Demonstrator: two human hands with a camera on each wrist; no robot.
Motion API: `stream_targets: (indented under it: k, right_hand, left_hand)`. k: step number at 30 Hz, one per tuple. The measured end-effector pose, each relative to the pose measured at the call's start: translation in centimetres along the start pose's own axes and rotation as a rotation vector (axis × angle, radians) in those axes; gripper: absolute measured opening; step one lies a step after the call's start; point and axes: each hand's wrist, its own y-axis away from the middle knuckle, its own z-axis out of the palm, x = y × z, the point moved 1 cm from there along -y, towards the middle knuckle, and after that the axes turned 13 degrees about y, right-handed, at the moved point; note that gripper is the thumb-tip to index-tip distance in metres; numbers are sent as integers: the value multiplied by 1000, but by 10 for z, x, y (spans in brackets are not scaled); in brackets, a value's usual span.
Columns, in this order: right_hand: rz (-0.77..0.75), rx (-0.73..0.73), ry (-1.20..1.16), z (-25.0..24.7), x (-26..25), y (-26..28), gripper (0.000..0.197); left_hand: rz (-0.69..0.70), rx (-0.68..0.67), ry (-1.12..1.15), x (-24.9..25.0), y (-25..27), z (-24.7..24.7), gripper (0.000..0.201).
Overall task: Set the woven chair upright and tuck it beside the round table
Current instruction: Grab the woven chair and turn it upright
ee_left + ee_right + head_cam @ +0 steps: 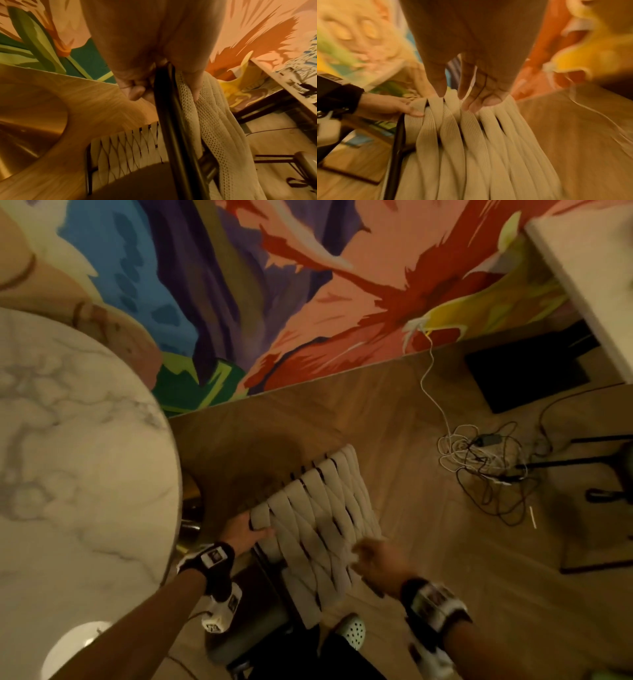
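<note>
Head view: the painted wall mural (308, 285) of blue, purple, red and yellow shapes fills the space far beyond both hands, and the pale wood-plank floor (411, 542) runs beneath them. The round white marble-topped surface (68, 457) lies just left of the left hand (245, 530), its brass-coloured base (25, 128) low to that hand's left in the left wrist view. The woven chair of cream fabric straps on a dark metal frame (325, 518) stands between the two hands, right beside the round surface, its strapped panel tilted toward the person.

The left hand grasps the chair's left edge: in the left wrist view the thumb (193, 86) presses the mesh-textured straps while the curled fingers (135, 92) wrap the dark frame bar from the other side. The left forearm reaches forward and slightly right from the lower left.

The right hand (375, 556) is blurred in the head view, at the chair's right edge. The right wrist view shows its fingers (467, 100) pointing down, only loosely bent, tips touching the top of the straps with nothing clasped. The right forearm comes in from the lower right.

A tangle of white and black cables (479, 460) lies on the floor well beyond the right hand, and a pale perforated clog (352, 631) sits below it.
</note>
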Motion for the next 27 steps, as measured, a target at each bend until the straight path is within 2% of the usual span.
stream_targets:
  k: [2,4,6,7,10,12,14,16,20,24,27]
  right_hand:
    - [-174,89,212,-26,-47,-23,45]
    - [-309,82,459,-45,-91,-47,77]
    - [-342,-55,711,-41,-109,-82,98]
    - [-335,-139,811,-34,-108,-96,100]
    - [-260,-343,867,-9,-96,-105,83]
    - [-271,-390,879,-4,-94,-90,91]
    - [-285,-399,869,-7,-90,-74,79]
    - [-266,-369,872,-17,-80,-58,59]
    - [-133,-236,875,-54,-55,-18,49]
    - [-229,-62,810,-98,-47,30,52]
    - [-252,110,808,-99,-37,62,57]
  left_hand:
    - [12,-26,8,-12,20,3,59]
    - [52,-29,-21,-25,37,3,56]
    - [119,-43,-52,-29,56,7,45]
    - [154,-62,-47,-30,65,10,43]
    - [177,-79,-35,-38,88,24,50]
    - [201,-71,-57,-44,99,27,59]
    - [218,-92,-126,-44,110,33,58]
    - [270,-132,-154,-29,119,41,52]
    - [406,-179,-362,15,125,58,57]
    - [547,-140,-502,55,135,57,50]
    - [615,-89,-589,63,145,57,55]
